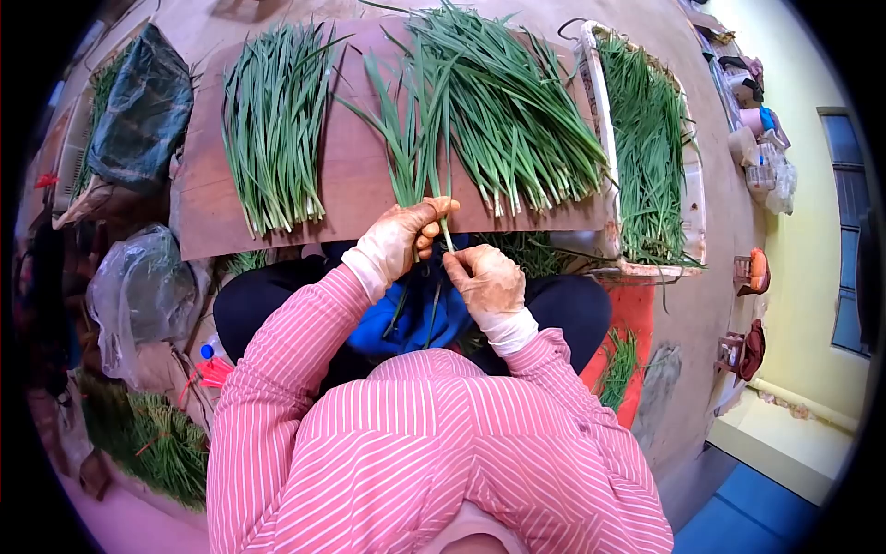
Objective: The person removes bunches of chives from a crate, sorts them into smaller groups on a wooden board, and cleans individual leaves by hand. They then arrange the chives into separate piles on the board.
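My left hand [399, 242], in a thin pale glove, is closed around a small bunch of garlic chives [411, 148], whose green leaves fan out over the board. My right hand [489, 277], gloved too, pinches the pale lower end of a garlic chive stalk [447, 233] just beside the left fingers. Beyond my hands, a large pile of garlic chives [517, 120] lies on the brown board [369, 198]. Another neatly lined-up pile [277, 129] rests on the board's left side, white ends toward me.
A white crate [694, 185] full of garlic chives stands at the right. On the left are a dark green plastic sheet [143, 106], a clear plastic bag [138, 295] and a blue-capped bottle [210, 355]. More green bundles [161, 443] lie at lower left. Loose leaves [618, 369] lie on red material.
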The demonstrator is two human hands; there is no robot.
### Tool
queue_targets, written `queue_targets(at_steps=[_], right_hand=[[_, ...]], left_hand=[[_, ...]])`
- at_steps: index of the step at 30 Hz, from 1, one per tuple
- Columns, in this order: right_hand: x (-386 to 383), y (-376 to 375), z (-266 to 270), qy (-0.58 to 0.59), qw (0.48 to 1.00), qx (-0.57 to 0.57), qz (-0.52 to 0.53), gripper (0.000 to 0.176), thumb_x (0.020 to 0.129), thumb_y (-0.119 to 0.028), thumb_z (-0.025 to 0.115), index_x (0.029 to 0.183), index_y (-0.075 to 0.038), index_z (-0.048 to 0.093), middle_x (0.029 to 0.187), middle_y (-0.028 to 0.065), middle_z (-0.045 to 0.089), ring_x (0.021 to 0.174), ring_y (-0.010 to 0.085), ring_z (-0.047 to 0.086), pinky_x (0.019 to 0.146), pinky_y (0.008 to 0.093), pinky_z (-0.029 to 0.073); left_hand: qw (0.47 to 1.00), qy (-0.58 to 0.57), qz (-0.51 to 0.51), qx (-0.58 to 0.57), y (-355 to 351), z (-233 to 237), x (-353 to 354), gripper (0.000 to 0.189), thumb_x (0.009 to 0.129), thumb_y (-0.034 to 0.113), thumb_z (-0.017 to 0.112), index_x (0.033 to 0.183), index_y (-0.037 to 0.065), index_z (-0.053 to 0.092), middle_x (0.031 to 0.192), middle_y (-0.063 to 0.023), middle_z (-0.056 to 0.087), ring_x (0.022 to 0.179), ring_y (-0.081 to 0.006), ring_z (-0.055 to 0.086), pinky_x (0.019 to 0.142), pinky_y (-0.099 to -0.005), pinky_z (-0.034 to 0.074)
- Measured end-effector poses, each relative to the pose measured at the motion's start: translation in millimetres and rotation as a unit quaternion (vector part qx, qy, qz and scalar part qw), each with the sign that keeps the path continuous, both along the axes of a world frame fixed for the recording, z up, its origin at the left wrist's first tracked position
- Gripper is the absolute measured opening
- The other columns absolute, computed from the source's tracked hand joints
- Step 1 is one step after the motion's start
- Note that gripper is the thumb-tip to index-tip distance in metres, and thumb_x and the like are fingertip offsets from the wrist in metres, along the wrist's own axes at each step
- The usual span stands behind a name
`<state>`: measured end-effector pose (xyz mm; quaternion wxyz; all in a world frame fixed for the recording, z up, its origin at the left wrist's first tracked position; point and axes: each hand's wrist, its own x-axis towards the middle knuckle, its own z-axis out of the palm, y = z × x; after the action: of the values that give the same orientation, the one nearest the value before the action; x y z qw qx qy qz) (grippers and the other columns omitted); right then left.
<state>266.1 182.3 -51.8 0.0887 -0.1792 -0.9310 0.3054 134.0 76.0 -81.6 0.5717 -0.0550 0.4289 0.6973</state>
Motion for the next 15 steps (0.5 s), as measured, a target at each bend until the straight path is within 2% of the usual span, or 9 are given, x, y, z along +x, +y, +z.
queue_targets(at_steps=[2, 3, 4, 5, 6, 7, 9, 13, 15], right_hand=[[0.8, 1.3, 9.7, -0.042, 0.999, -0.015, 0.019, 0.023, 0.081, -0.027, 0.070, 0.088, -0.005, 0.069, 0.081, 0.0093, 0.066, 0.073, 0.0240, 0.064, 0.067, 0.0343, 0.051], [1.1, 3.8, 9.1, -0.042, 0.999, -0.015, 0.021, 0.023, 0.081, -0.027, 0.070, 0.088, -0.005, 0.069, 0.081, 0.0093, 0.066, 0.073, 0.0240, 0.064, 0.067, 0.0343, 0.051], [0.6, 6.1, 10.0, -0.070, 0.979, -0.189, -0.009, 0.026, 0.082, -0.024, 0.071, 0.095, -0.002, 0.067, 0.086, 0.0086, 0.066, 0.076, 0.0196, 0.064, 0.070, 0.0308, 0.051], [-1.3, 8.8, 13.6, -0.095, 0.928, -0.357, -0.040, 0.031, 0.082, -0.022, 0.071, 0.102, 0.000, 0.065, 0.090, 0.0078, 0.067, 0.079, 0.0151, 0.064, 0.073, 0.0274, 0.051], [-2.9, 15.9, 22.1, -0.106, 0.878, -0.464, -0.040, 0.040, 0.084, -0.020, 0.071, 0.111, 0.006, 0.059, 0.098, 0.0080, 0.065, 0.087, 0.0108, 0.060, 0.080, 0.0240, 0.048], [-5.0, 19.1, 26.4, -0.104, 0.861, -0.495, -0.043, 0.039, 0.086, -0.022, 0.069, 0.112, 0.005, 0.059, 0.098, 0.0067, 0.065, 0.087, 0.0109, 0.059, 0.078, 0.0237, 0.047], [-9.8, 21.5, 21.8, -0.110, 0.879, -0.463, -0.040, 0.034, 0.087, -0.026, 0.067, 0.106, 0.002, 0.061, 0.091, 0.0031, 0.065, 0.080, 0.0083, 0.059, 0.071, 0.0208, 0.045], [-29.2, 17.0, 39.9, -0.195, 0.876, -0.435, -0.071, 0.032, 0.089, -0.026, 0.065, 0.102, 0.002, 0.061, 0.085, 0.0056, 0.066, 0.078, 0.0103, 0.060, 0.067, 0.0198, 0.045], [-28.3, 15.4, 30.2, -0.060, 0.793, -0.600, -0.083, 0.025, 0.091, -0.026, 0.062, 0.097, -0.001, 0.062, 0.076, 0.0013, 0.064, 0.066, 0.0057, 0.054, 0.056, 0.0174, 0.039]], left_hand=[[1.000, -0.009, 0.000, 0.015, -1.9, 3.3, 1.3, 0.036, 0.095, 0.035, 0.054, 0.117, 0.007, 0.059, 0.056, 0.0071, 0.032, 0.048, -0.0056, 0.029, 0.045, -0.0224, 0.022], [0.999, -0.016, -0.001, 0.030, -3.2, 5.1, 1.2, 0.036, 0.095, 0.034, 0.054, 0.118, 0.007, 0.059, 0.056, 0.0070, 0.032, 0.048, -0.0058, 0.029, 0.046, -0.0225, 0.022], [0.999, -0.016, 0.000, 0.029, -3.7, 6.0, 1.1, 0.036, 0.095, 0.034, 0.054, 0.118, 0.007, 0.059, 0.056, 0.0070, 0.032, 0.048, -0.0058, 0.029, 0.046, -0.0225, 0.022], [0.999, -0.015, 0.007, 0.044, -3.5, 6.9, 1.2, 0.037, 0.095, 0.034, 0.053, 0.119, 0.006, 0.058, 0.056, 0.0071, 0.032, 0.049, -0.0059, 0.029, 0.047, -0.0221, 0.023], [0.998, -0.014, 0.014, 0.059, -3.4, 7.1, 1.5, 0.037, 0.095, 0.033, 0.053, 0.119, 0.006, 0.058, 0.056, 0.0071, 0.033, 0.049, -0.0060, 0.029, 0.047, -0.0217, 0.024], [0.998, -0.014, 0.014, 0.059, -3.6, 7.1, 2.0, 0.037, 0.095, 0.033, 0.053, 0.119, 0.006, 0.058, 0.056, 0.0071, 0.033, 0.049, -0.0060, 0.029, 0.047, -0.0217, 0.024], [0.997, -0.002, -0.002, 0.079, -3.2, 7.4, 4.0, 0.039, 0.095, 0.034, 0.052, 0.121, 0.005, 0.057, 0.056, 0.0075, 0.034, 0.050, -0.0053, 0.031, 0.048, -0.0205, 0.026], [0.997, -0.017, -0.024, 0.078, -1.8, 5.5, 6.2, 0.040, 0.096, 0.033, 0.051, 0.122, 0.004, 0.055, 0.056, 0.0079, 0.037, 0.050, -0.0046, 0.033, 0.049, -0.0197, 0.028], [0.997, -0.015, -0.046, 0.056, -1.0, 12.1, 5.3, 0.041, 0.096, 0.033, 0.050, 0.123, 0.003, 0.055, 0.057, 0.0081, 0.038, 0.049, -0.0042, 0.034, 0.048, -0.0197, 0.028]])
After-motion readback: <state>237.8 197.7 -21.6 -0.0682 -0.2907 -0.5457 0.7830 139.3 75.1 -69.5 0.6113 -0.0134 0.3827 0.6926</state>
